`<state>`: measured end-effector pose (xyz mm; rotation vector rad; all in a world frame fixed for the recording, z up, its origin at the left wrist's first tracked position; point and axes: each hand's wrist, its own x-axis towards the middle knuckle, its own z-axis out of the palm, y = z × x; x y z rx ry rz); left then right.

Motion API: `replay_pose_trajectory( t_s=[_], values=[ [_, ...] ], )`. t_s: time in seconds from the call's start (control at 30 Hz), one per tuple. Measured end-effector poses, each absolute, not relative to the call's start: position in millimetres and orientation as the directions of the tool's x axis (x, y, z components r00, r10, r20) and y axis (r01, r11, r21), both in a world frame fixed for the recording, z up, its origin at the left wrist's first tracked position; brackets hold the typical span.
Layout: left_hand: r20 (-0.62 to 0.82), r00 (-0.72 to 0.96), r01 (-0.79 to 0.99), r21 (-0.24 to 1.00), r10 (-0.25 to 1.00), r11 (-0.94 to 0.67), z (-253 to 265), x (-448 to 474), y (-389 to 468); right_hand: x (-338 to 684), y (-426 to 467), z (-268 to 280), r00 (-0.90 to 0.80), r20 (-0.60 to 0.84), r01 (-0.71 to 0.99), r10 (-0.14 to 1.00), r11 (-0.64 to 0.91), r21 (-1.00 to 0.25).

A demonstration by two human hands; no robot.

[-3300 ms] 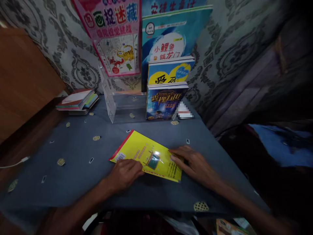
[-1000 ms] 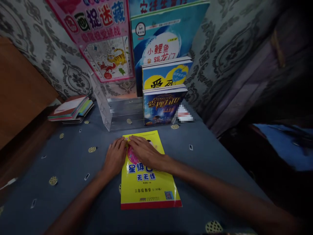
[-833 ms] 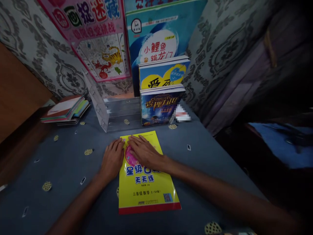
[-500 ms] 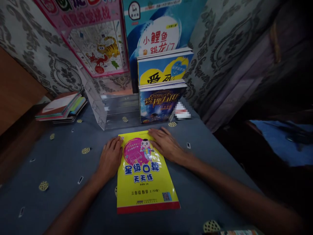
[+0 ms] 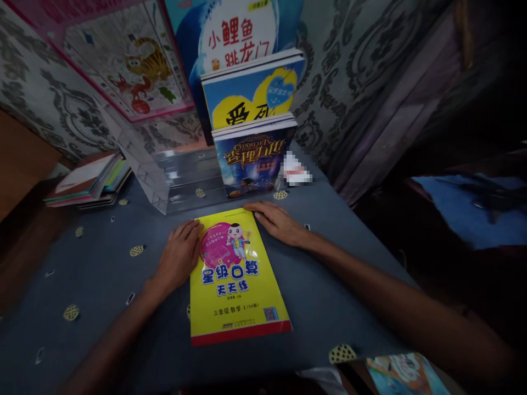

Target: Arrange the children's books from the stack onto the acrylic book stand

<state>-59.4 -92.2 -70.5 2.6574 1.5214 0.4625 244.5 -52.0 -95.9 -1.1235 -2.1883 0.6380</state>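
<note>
Right hand (image 5: 280, 224) moved off pink circle (image 5: 216, 248), yellow book (image 5: 239, 280) glossy, red-banded, left hand (image 5: 178, 251) alongside, grips unclear

Grey-blue patterned table (image 5: 96, 260), yellow book (image 5: 236, 285) lying flat, clear rack (image 5: 142, 164) behind it, stacked books (image 5: 86, 181) at far left

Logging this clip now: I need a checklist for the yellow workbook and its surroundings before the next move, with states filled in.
1. Yellow workbook closed, cover up on the table: ok.
2. Left hand at its upper left edge: ok.
3. Right hand at its top right corner: ok.
4. Firm grip by either hand: cannot tell.
5. Dark blue book upright in the clear stand: ok.
6. Stack of books evenly aligned: not ok, edges offset.
</note>
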Motion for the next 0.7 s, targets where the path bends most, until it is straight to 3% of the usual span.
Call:
replay_pose_trajectory(
  t_s=[0.2,0.7],
  values=[
    [0.211,0.571,0.756,0.242,0.793,-0.608,-71.2,-33.5,-76.4,245.0,-51.1,-94.4,-0.492,0.278,0.539,0.825,0.539,-0.647],
    [0.068,0.823,0.533,0.252,0.564,-0.808,-56.3,27.1,-86.0,241.3,-51.0,-105.9,-0.492,0.332,0.58,0.805,0.587,-0.564]
  ],
)
